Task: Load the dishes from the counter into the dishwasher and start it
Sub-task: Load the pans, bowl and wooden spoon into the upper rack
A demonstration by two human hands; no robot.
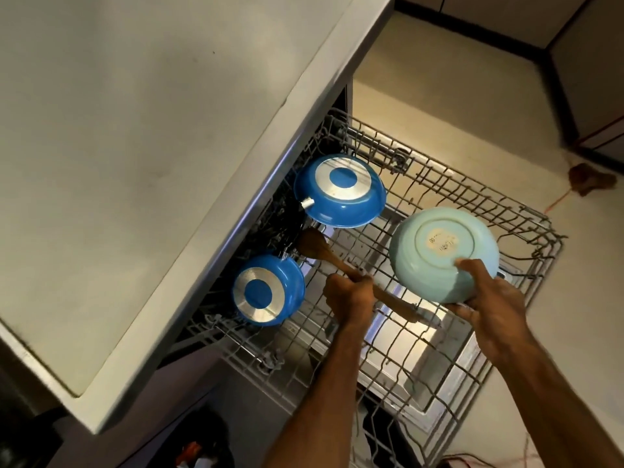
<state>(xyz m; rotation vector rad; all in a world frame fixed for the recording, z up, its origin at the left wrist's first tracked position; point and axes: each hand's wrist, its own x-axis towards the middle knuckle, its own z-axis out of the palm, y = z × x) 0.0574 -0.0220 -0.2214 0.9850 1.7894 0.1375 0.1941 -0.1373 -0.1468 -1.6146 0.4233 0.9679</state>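
The dishwasher's grey wire rack [526,211] is pulled out over the open door. Two blue pans lie upside down in it: a wide one [339,190] at the back and a smaller one [268,290] nearer the counter. My left hand [349,293] grips the handle of a wooden spoon [315,246], whose bowl points toward the pans above the rack. My right hand [494,300] holds a pale blue bowl [444,253] upside down by its rim over the right part of the rack, thumb on its base.
A pale countertop [152,146] overhangs the dishwasher on the left. Cream floor tiles [472,106] lie beyond the rack, with a small brown thing [589,179] and a red cord on them. A lower rack [388,430] shows beneath.
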